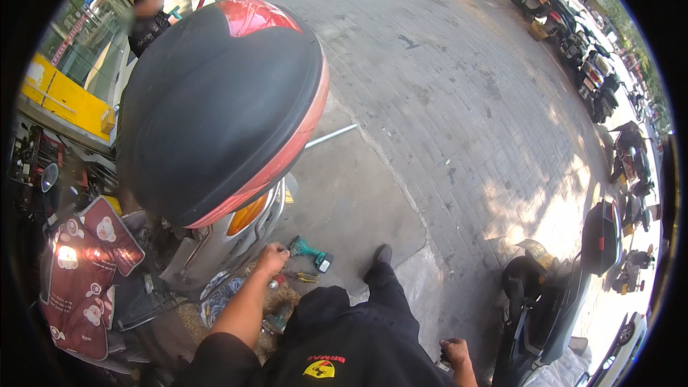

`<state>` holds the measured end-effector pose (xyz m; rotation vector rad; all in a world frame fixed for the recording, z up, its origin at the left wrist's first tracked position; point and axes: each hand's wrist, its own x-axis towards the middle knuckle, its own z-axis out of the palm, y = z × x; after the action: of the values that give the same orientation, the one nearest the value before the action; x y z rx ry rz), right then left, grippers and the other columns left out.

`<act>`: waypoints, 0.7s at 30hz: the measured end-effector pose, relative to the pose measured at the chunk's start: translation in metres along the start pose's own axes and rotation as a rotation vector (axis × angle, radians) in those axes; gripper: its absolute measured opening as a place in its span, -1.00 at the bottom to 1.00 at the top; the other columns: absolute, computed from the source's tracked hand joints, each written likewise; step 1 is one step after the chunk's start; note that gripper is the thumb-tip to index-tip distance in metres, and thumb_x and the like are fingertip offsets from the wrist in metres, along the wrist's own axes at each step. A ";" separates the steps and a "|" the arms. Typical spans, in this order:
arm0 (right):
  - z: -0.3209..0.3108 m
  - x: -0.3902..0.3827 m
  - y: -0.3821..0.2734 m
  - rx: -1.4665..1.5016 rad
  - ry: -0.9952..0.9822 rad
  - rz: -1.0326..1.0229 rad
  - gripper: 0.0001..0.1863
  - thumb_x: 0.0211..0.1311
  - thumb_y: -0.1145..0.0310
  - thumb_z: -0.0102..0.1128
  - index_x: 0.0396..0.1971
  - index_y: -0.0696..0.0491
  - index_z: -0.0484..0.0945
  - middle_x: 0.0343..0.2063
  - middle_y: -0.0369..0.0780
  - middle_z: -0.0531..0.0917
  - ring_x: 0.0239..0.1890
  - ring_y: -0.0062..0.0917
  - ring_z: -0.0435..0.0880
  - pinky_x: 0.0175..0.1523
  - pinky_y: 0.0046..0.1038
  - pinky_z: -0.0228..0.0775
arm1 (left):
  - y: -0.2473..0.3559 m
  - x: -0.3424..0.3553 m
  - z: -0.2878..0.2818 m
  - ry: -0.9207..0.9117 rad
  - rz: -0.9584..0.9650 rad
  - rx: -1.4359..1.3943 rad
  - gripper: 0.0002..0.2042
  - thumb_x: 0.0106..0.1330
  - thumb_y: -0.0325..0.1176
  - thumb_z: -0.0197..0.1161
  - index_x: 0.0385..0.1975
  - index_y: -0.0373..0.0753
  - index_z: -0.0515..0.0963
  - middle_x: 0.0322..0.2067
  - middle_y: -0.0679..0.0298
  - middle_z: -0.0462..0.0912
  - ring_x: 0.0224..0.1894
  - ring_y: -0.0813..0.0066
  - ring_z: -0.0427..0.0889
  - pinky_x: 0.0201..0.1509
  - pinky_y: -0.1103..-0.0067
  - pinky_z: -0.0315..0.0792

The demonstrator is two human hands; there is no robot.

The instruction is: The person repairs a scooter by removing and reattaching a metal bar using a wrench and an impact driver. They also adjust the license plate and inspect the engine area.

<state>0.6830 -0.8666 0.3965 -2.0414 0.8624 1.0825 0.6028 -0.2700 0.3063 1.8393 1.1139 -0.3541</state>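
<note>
My left hand (273,258) is beside the lower rear body of a scooter (204,247), fingers closed; what they hold, if anything, is too small to make out. A large black-and-red top box (211,111) sits high on that scooter. Just right of my left hand, a teal cordless drill (308,254) lies on the ground by yellow-handled pliers (307,277), a red object (276,283) and another power tool (276,321). My right hand (454,351) hangs low at my right side, fingers curled round something dark that I cannot make out.
A person (143,25) is by the shopfront at upper left. A quilted maroon cover (79,279) hangs at left. A pale rod (331,135) lies on the pavement (430,100). A black scooter (545,301) stands close on my right; more scooters (595,79) line the right side.
</note>
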 end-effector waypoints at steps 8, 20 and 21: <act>-0.026 0.161 -0.394 -0.161 0.044 -0.528 -0.76 0.10 0.35 0.28 -0.43 0.27 0.60 -0.66 -0.18 0.58 -0.68 -0.51 0.56 -0.59 -0.43 0.42 | 0.087 0.053 0.057 0.046 -0.282 -0.260 -0.83 0.25 -0.36 0.21 -0.33 -0.36 0.56 -0.54 0.18 0.62 -0.50 0.40 0.61 -0.40 0.45 0.47; 0.225 0.233 -0.746 -0.885 -0.433 -0.855 -0.64 0.07 0.16 0.29 -0.30 0.18 0.64 -0.37 -0.08 0.71 -0.32 -0.33 0.70 -0.14 -0.36 0.53 | 0.183 0.172 0.057 0.337 -0.494 -0.600 -0.84 0.27 -0.37 0.18 -0.32 -0.36 0.54 -0.48 0.24 0.59 -0.52 0.50 0.53 -0.51 0.54 0.44; 0.244 0.239 -0.758 -0.966 -0.459 -0.860 -0.63 0.06 0.14 0.28 -0.30 0.16 0.65 -0.34 -0.07 0.71 -0.25 -0.28 0.70 -0.06 -0.35 0.51 | 0.191 0.174 0.057 0.372 -0.498 -0.603 -0.84 0.26 -0.37 0.18 -0.33 -0.36 0.55 -0.48 0.23 0.60 -0.53 0.50 0.54 -0.50 0.54 0.44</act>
<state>1.2824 -0.3045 0.2676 -2.2949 -0.8934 1.4473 0.8643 -0.2531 0.2731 1.1032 1.7180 0.0595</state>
